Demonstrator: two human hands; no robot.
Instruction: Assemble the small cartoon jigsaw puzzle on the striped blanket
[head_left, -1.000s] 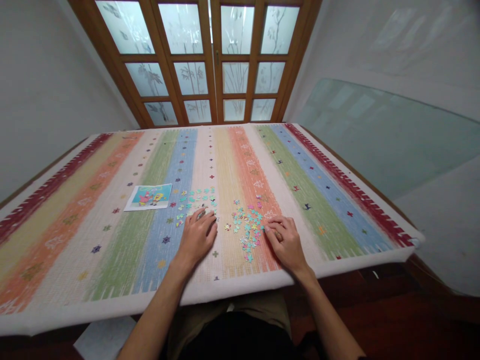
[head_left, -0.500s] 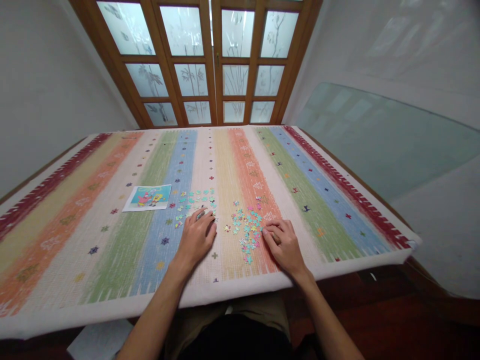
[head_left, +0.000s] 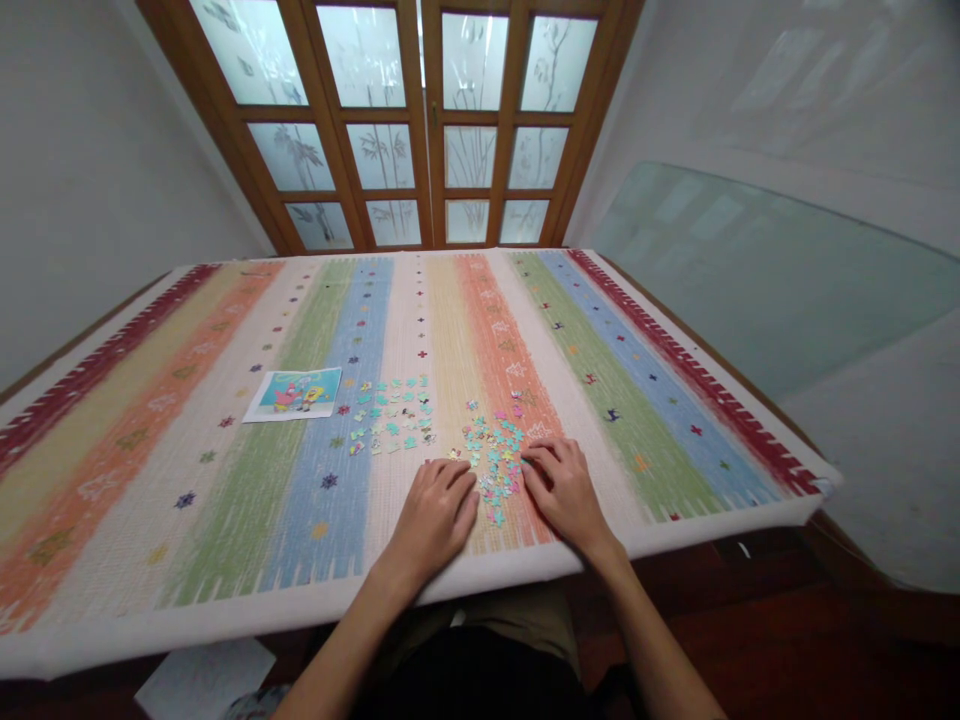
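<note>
Several small jigsaw pieces lie in two loose groups on a striped cloth over a table: a left group of mostly teal pieces and a right group of mixed colours. My left hand rests palm down with fingers stretched, just left of the right group. My right hand lies on the cloth at that group's right edge, fingers curled, fingertips touching pieces. A small cartoon reference picture lies further left.
The table's near edge runs just below my hands. Wooden doors with frosted glass stand behind the table. A glass sheet leans on the right wall. White paper lies on the floor at lower left.
My left hand has left the left group of pieces and slid right and nearer to me, beside the right group. My right hand has stayed nearly where it was.
</note>
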